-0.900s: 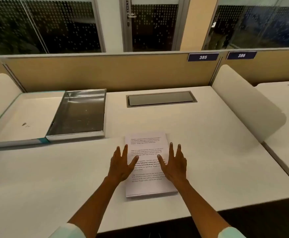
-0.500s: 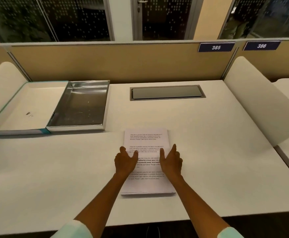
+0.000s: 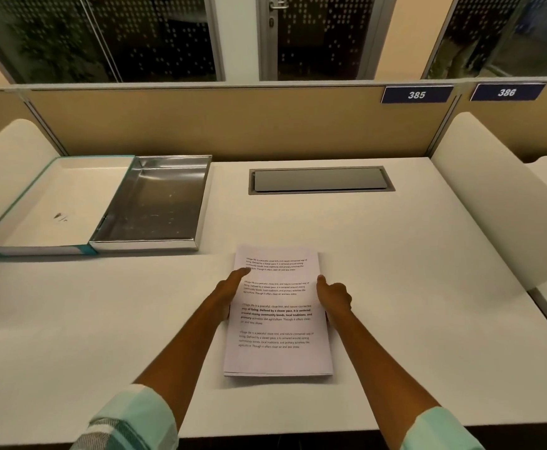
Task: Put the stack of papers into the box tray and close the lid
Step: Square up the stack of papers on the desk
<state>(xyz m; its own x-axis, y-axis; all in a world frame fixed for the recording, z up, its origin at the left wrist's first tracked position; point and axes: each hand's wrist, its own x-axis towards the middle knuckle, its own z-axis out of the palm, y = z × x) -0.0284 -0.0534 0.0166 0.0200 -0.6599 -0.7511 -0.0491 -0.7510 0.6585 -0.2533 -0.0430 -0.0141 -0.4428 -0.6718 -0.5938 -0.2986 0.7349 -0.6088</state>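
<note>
A stack of papers (image 3: 278,323) with printed text lies flat on the white desk (image 3: 412,280), right in front of me. My left hand (image 3: 228,293) holds its left edge, thumb on the top sheet, fingers hidden at the edge. My right hand (image 3: 334,295) holds the right edge the same way. The box tray (image 3: 142,245), silver and shiny inside, stands at the far left of the desk with nothing in it. Its lid (image 3: 64,190), white inside with a teal rim, lies folded open flat to the tray's left.
A grey cable hatch (image 3: 319,180) is set into the desk behind the papers. A tan partition (image 3: 233,121) closes the back. Rounded white dividers stand at the right (image 3: 493,196) and left (image 3: 9,151) sides. The desk's front edge is just below my forearms.
Both hands slid off the top of the sheet outward to the stack's left and right edges, and the fingers curled around them. The stack has stayed on the desk.
</note>
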